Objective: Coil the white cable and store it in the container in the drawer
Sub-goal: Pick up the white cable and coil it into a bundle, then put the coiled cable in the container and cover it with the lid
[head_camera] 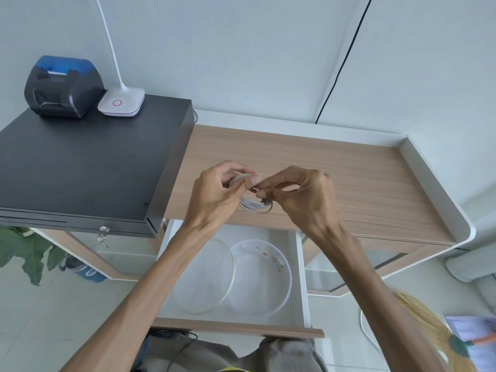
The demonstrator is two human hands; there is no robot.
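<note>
My left hand clamps the coiled white cable; my right hand pinches its plug end. Open container below both hands, in the drawer.

the desk top looks like light wood-grain laminate, matt, with a smooth white rim. the drawer is smooth white inside, its front edge wood-grained. the container and its lid look like clear, slightly glossy plastic. the white cable has a smooth plastic sheath. the cash box is matt black; the lamp base glossy white plastic.
</note>
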